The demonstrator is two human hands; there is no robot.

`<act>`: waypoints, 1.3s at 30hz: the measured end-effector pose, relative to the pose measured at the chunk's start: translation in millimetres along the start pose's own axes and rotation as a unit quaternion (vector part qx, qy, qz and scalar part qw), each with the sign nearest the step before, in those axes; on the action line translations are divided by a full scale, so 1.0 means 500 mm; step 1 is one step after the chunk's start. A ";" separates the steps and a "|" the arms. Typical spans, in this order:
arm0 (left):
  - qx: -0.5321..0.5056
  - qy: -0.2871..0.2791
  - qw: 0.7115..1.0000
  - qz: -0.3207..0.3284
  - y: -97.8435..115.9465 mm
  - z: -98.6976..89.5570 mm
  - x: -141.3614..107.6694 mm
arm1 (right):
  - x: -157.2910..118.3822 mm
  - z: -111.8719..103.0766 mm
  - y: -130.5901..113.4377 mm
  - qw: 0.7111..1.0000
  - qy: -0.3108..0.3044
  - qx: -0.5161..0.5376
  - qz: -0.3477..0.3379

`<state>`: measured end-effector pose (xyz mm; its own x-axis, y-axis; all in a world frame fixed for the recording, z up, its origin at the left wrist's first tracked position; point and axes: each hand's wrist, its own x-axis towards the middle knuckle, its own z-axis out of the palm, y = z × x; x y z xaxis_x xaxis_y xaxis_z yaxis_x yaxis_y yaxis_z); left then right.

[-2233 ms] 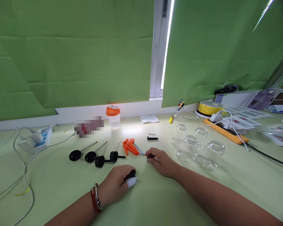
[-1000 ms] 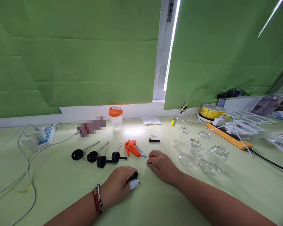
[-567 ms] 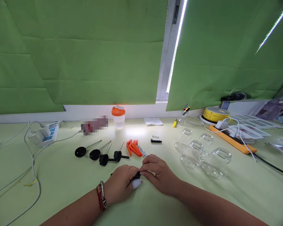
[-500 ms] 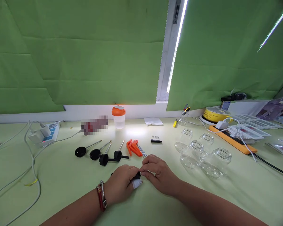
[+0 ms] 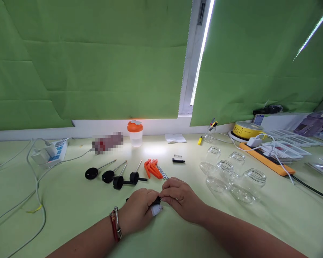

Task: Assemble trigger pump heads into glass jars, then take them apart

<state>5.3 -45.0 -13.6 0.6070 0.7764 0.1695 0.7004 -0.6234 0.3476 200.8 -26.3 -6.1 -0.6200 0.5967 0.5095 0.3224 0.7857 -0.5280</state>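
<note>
My left hand (image 5: 140, 207) is closed around a black plastic part (image 5: 156, 201), most of which its fingers hide. White tape wraps a finger of that hand. Pressed against the near end of the black part, my right hand (image 5: 181, 197) pinches with thumb and fingers; what is between them is too small to make out. Just beyond the hands lie orange bent levers (image 5: 153, 169) and thin metal pins (image 5: 163, 172). To their left rest several black caps with metal rods (image 5: 118, 182). A spring (image 5: 178, 156) lies above a small black part (image 5: 178, 161).
Several clear glass jars (image 5: 247, 184) stand on the right. Behind them are an orange power strip (image 5: 269, 159) and a yellow round tin (image 5: 246, 130). An orange-lidded cup (image 5: 135, 134) stands at the back. White cables (image 5: 37, 186) run across the left side.
Both hands keep the same hold at the same spot. The view has shifted very slightly; nothing else has visibly moved.
</note>
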 end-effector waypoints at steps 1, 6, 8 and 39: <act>-0.001 0.000 1.000 0.000 0.000 0.000 0.000 | 0.000 0.000 0.001 1.000 -0.001 0.000 0.000; -0.015 -0.005 1.000 -0.003 -0.001 -0.001 0.000 | -0.001 -0.006 0.013 0.999 0.006 0.005 0.034; -0.020 -0.007 1.000 -0.004 -0.001 -0.001 0.000 | -0.003 -0.007 0.021 0.996 0.016 -0.015 0.084; -0.044 -0.005 0.999 0.010 0.000 0.000 0.002 | -0.010 0.012 -0.017 0.998 0.040 0.054 -0.003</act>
<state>5.7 -44.3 -13.6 0.6250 0.7623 0.1681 0.6528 -0.6284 0.4231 196.8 -36.8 -8.2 -0.5608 0.6073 0.5627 0.2376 0.7691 -0.5933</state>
